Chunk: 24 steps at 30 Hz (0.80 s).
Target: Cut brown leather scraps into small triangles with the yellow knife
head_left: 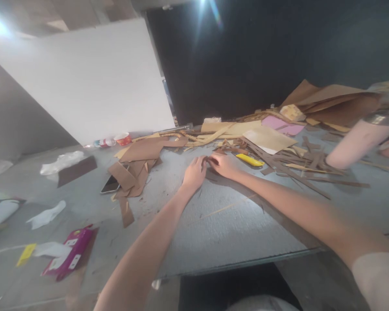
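Observation:
My left hand point(195, 172) and my right hand point(225, 166) meet over the grey table point(233, 216), their fingers closed and almost touching. Pinched between the fingertips is a small dark brown piece point(208, 159), mostly hidden by the fingers; its exact kind is too small to make out. A yellow cutter-like tool point(250, 160) lies just right of my right hand. Beyond it are several thin brown strips point(272, 157) in a loose heap. Left of my left hand, brown flat scraps point(141, 156) lie piled, partly over a phone point(110, 185).
A pink bottle point(359, 140) stands at the right, near a large folded brown sheet point(333, 101). To the left lie a magenta tissue pack point(73, 252), crumpled plastic point(62, 162) and a red paper cup point(122, 138). White point(94, 82) and black point(262, 56) panels rise behind.

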Available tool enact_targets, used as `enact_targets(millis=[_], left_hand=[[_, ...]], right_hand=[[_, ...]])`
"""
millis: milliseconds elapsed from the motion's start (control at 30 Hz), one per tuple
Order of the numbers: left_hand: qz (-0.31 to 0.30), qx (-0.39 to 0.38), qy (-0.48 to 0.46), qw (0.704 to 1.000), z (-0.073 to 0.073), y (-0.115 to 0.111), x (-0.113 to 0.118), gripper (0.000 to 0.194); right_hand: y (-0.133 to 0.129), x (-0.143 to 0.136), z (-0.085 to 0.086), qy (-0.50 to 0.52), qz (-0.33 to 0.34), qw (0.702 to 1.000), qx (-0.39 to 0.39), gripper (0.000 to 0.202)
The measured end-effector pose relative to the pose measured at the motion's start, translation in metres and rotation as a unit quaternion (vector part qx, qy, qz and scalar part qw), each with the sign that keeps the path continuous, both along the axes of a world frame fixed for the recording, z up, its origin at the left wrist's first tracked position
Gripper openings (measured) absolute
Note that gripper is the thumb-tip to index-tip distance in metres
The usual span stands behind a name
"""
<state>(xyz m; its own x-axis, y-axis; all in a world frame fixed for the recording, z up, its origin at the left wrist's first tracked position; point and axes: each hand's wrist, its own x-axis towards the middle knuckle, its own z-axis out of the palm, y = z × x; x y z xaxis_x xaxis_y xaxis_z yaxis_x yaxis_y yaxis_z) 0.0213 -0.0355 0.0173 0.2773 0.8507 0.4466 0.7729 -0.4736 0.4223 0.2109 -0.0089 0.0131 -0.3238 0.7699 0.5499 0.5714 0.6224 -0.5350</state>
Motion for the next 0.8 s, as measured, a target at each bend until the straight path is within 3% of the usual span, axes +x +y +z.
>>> enact_targets(millis=[433,800], left_hand=[[-0.004,-0.002,-0.003,1.000,0.0013,-0.0006,-0.0001,0.033],[-0.001,-0.013,-0.006,1.000,0.0030,-0.0017,0.0011,0.033]], right_hand=[[-0.0046,0.0008,0.0048,-0.007,-0.005,1.000,-0.004,0.018],[0.0022,0.0002,-0.0023,0.005,0.009,1.000,-0.007,0.017]])
